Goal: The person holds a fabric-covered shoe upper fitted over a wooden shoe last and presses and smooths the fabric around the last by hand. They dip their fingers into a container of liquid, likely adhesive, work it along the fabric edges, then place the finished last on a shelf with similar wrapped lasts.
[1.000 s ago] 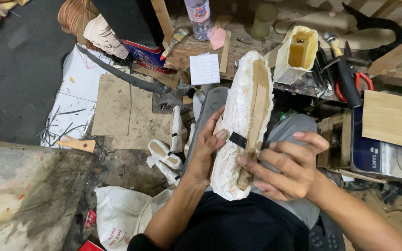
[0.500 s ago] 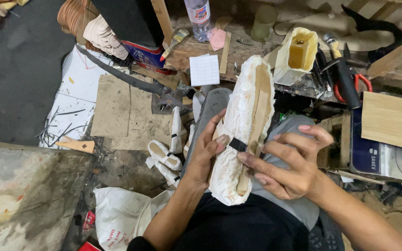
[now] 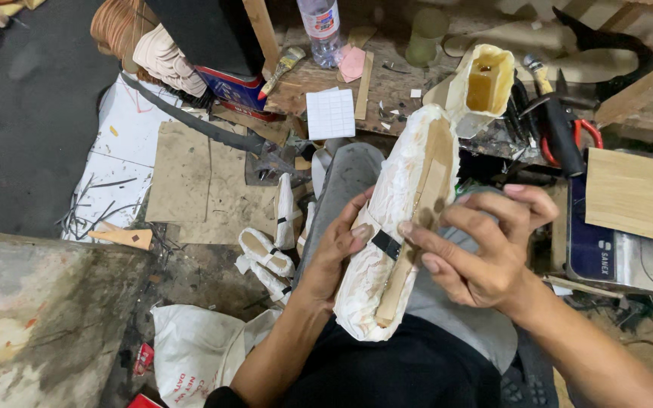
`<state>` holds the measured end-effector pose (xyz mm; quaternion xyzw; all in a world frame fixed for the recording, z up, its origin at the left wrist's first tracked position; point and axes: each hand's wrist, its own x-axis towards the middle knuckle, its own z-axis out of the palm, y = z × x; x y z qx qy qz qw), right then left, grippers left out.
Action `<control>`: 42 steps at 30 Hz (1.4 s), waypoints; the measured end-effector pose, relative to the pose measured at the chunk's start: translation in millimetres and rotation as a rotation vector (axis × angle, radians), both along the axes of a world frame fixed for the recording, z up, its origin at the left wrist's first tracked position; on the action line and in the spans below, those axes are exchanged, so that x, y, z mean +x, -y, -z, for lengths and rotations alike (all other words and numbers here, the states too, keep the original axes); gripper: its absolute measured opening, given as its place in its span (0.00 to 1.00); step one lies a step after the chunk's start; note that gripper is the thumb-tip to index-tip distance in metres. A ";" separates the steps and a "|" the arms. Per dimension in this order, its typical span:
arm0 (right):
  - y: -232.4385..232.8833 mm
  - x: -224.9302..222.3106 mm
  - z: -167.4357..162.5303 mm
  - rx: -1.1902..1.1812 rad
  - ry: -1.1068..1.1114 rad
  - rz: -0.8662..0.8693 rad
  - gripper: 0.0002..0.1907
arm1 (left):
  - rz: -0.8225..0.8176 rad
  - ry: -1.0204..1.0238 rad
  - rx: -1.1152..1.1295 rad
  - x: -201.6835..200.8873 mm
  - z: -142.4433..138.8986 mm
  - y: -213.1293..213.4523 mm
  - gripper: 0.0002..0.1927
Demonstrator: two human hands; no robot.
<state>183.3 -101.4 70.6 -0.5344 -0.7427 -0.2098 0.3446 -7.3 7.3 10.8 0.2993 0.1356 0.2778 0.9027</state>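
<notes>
Over the person's lap, a long white shoe form [image 3: 391,227] wrapped in pale plastic lies tilted, its toe end pointing away toward the cluttered table [image 3: 387,91] and its heel end near the black shirt. A tan insole strip [image 3: 417,219] runs along its upturned underside, and a short piece of black tape [image 3: 385,244] crosses the strip's left edge about midway

From the lower left, the left hand [image 3: 334,257] comes up with the forearm rising toward the form; its palm cups the form's left side, the fingers curl behind out of sight, and the thumb lies along the left edge just beside the black tape. That grip is closed around the form

From the lower right, the right hand [image 3: 481,249] reaches in with the wrist bent and the back of the hand facing up. Its fingers are spread and slightly curled; the index fingertip and the one below it press on the tan strip just right of the tape, while the thumb arches above, clear of the form. This grip is spread, pressing rather than pinching

Beyond the form's toe stands a cream plastic jug with its top cut away [image 3: 485,83]. Red-handled pliers [image 3: 568,136] lie to the right, and a clear plastic bottle [image 3: 320,30] stands farther back. Below the left forearm, smaller white forms [image 3: 266,257] lie on the floor
</notes>
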 end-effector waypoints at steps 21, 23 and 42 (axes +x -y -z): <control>-13.7 16.3 0.8 0.033 -0.015 -0.146 0.17 | 0.073 0.026 0.030 -7.2 3.5 -2.5 0.53; -13.7 17.8 -0.6 0.019 -0.035 -0.098 0.17 | 0.082 -0.006 -0.009 -9.0 2.0 -1.2 0.53; -12.6 21.4 -9.9 -0.036 -0.100 0.113 0.15 | 0.085 -0.053 0.085 -12.8 -9.2 0.9 0.51</control>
